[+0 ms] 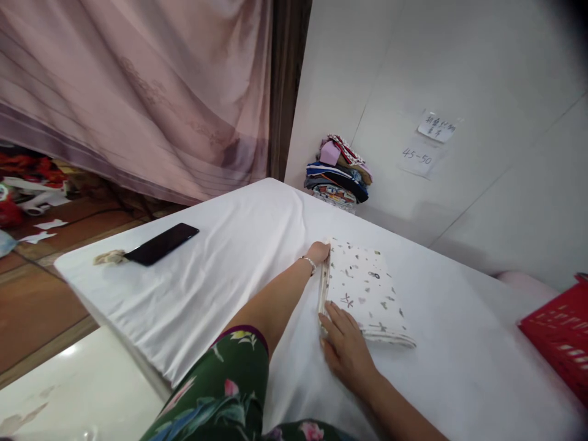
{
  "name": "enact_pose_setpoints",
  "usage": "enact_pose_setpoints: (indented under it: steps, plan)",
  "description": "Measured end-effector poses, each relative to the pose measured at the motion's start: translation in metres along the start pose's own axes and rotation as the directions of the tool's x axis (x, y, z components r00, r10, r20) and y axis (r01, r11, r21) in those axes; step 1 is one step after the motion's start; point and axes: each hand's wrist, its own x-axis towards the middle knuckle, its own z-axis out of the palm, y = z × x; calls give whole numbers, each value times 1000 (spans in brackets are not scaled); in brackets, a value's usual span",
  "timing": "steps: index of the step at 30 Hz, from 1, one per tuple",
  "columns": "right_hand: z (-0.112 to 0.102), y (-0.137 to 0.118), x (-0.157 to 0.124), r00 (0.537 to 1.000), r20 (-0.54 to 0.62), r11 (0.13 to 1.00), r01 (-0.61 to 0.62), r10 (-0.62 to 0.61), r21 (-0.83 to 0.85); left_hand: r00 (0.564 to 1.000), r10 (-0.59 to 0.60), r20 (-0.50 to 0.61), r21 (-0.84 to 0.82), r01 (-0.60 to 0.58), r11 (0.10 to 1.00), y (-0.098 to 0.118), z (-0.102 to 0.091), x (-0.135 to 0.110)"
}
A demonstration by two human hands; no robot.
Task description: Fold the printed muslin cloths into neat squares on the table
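A folded white cloth (pixel 367 285) printed with small grey, green and brown motifs lies flat on the white-covered table. Its layered edges show along the left and near sides. At the far left corner my left hand (pixel 318 252), with a bracelet at the wrist, is closed on the cloth's edge; its fingertips are mostly hidden. My right hand (pixel 348 350) rests at the near left corner, fingers stretched out and lying on the fabric, holding nothing.
A black phone (pixel 163 244) with a beige fluffy strap (pixel 109 257) lies on the table (pixel 248 245) at left. A stack of folded clothes (pixel 339 171) stands by the wall. A red plastic basket (pixel 558 334) sits at right. A pink curtain (pixel 184 92) hangs behind.
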Motion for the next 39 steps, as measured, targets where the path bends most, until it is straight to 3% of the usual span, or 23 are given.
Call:
enact_pose_setpoints:
  steps: [3, 6, 9, 11, 17, 24, 32, 39]
  plan:
    - [-12, 6, 2, 996, 64, 983, -75, 66, 165, 1000, 0, 22, -64, 1, 998, -6, 2, -19]
    - [-33, 18, 12, 971, 120, 920, -235, 207, 313, 999, 31, 22, -117, -28, 993, -13, 4, -39]
    - [-47, 33, 25, 928, 93, 878, -371, 360, 303, 998, 68, -8, -145, -69, 987, -17, 6, -53]
    - [-46, 40, 32, 914, 96, 887, -406, 394, 222, 996, 78, -37, -145, -83, 986, -16, 7, -57]
    - [-25, 39, 37, 873, 352, 934, -357, 338, -10, 986, 25, -166, -68, -37, 997, -9, 8, -61]
    - [-29, 26, 40, 873, 381, 942, -336, 303, 21, 981, -4, -196, 11, 6, 1000, -8, 9, -57]
    - [-29, 28, 44, 878, 383, 935, -343, 285, 88, 992, 9, -124, 53, -2, 999, -10, 6, -54]
    - [-25, 25, 45, 885, 402, 964, -264, 237, 12, 986, -28, -165, 36, 34, 999, -7, 6, -50]
